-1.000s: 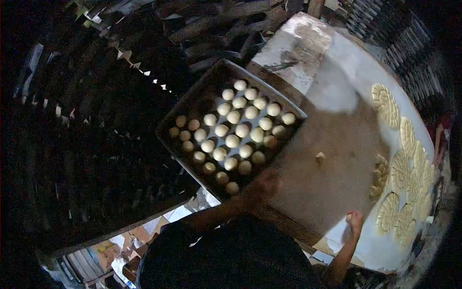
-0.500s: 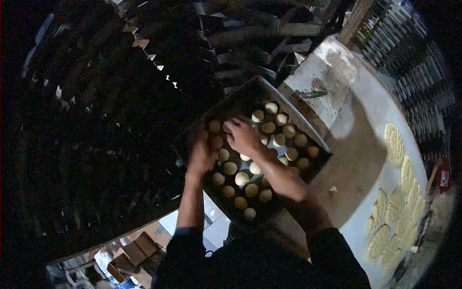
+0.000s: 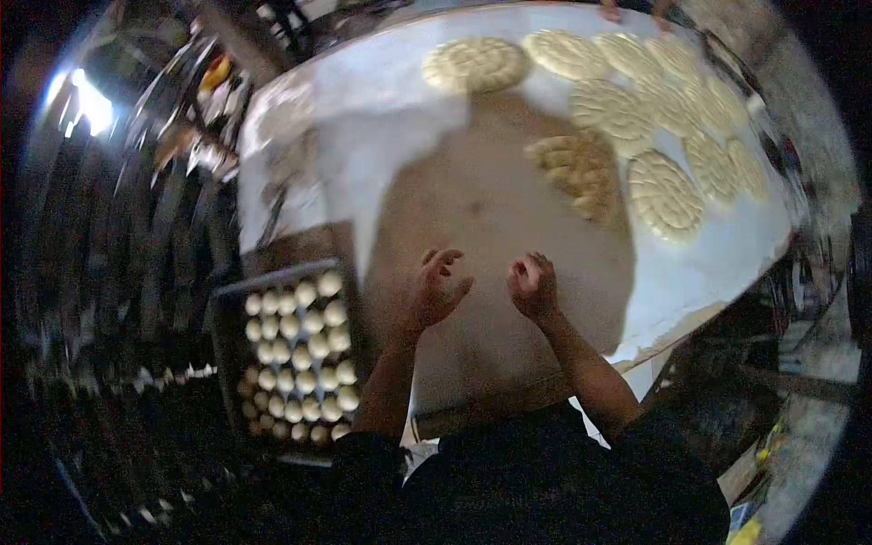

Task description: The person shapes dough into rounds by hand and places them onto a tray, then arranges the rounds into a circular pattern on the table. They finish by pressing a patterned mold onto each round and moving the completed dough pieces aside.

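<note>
My left hand (image 3: 436, 291) has its fingers apart, my right hand (image 3: 533, 283) curled – around what I cannot tell – over the brown board (image 3: 490, 209), and a careless sweep toward 1 o'clock could squash the patterned dough rounds (image 3: 663, 193).

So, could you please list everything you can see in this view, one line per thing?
Table: one, white top with a brown patch, centre and right.
Patterned dough rounds: about ten, pale yellow, along the table's far and right side.
Tray: one, dark metal, left of the table.
Dough balls: roughly thirty, cream, in rows on the tray.
Left hand: fingers spread, over the brown patch.
Right hand: curled, beside it.
</note>
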`<state>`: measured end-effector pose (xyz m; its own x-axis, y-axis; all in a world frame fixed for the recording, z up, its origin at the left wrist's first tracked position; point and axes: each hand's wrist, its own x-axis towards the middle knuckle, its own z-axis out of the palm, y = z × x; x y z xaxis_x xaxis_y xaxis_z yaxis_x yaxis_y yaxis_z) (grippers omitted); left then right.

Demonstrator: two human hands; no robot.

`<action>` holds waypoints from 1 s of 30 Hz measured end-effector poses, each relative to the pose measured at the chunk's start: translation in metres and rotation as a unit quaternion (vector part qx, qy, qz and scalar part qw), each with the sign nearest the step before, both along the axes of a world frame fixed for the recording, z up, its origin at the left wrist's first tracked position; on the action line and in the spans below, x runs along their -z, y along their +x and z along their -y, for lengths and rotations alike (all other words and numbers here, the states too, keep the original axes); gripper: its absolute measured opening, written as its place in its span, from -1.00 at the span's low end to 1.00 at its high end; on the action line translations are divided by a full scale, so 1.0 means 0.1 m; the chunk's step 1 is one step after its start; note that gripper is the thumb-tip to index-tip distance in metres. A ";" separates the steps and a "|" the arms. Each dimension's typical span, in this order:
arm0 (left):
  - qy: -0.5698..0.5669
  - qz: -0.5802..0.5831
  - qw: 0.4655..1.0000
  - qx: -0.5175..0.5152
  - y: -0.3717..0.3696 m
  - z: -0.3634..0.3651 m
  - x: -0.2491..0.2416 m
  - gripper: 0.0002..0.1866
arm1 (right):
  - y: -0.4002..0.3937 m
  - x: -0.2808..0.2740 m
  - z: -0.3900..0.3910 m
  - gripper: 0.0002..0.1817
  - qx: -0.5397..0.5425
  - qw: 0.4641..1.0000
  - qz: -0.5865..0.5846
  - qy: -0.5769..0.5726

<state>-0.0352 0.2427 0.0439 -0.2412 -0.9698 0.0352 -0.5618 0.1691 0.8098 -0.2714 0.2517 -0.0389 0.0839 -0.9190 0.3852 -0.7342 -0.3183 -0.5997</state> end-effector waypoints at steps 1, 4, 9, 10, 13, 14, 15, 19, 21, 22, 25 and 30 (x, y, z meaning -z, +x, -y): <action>0.059 -0.004 0.998 0.026 -0.38 0.23 0.10 -0.59 | -0.43 0.14 -0.03 -0.84 0.016 0.999 -0.011 0.026; 0.013 0.046 0.999 0.013 -1.45 0.82 0.56 -0.54 | -1.34 -0.02 -0.22 -0.84 0.082 0.988 0.130 0.030; 0.228 0.260 0.914 -0.214 -2.91 1.83 0.30 -0.28 | -1.80 0.01 -0.30 -0.87 0.099 0.986 0.127 -0.047; 0.221 0.265 0.906 -0.245 -3.08 1.90 0.38 -0.26 | -1.79 -0.06 -0.29 -0.87 0.092 0.988 0.125 -0.020; 0.100 0.153 0.930 -0.319 -3.29 1.95 0.90 -0.20 | -1.76 0.04 -0.29 -0.87 0.116 0.984 0.131 -0.025; 0.053 0.104 0.938 -0.326 -3.25 1.89 1.02 -0.18 | -1.75 0.09 -0.30 -0.87 0.123 0.982 0.136 -0.031; 0.030 0.074 0.945 -0.317 -3.12 1.75 0.94 -0.22 | -1.74 0.10 -0.31 -0.87 0.131 0.981 0.140 -0.038; 0.046 -0.020 0.952 -0.303 -2.51 1.30 0.88 -0.47 | -1.69 0.01 -0.27 -0.84 0.147 0.977 0.145 -0.055; 0.065 -0.009 0.941 -0.331 -2.29 0.86 0.49 -0.59 | -1.70 -0.01 -0.25 -0.82 0.139 0.983 0.097 -0.069; 0.051 -0.116 0.933 -0.337 -2.12 0.74 0.66 -0.61 | -1.70 -0.05 -0.23 -0.81 0.123 0.984 0.115 -0.056; 0.048 -0.408 0.867 -0.281 -1.62 0.23 1.10 -0.65 | -1.46 -0.26 -0.34 -0.75 0.050 0.987 0.151 0.019; 0.161 -0.698 0.687 -0.120 -1.13 -0.76 1.36 -0.69 | -0.05 -0.47 -0.92 -0.72 0.031 0.930 0.317 0.185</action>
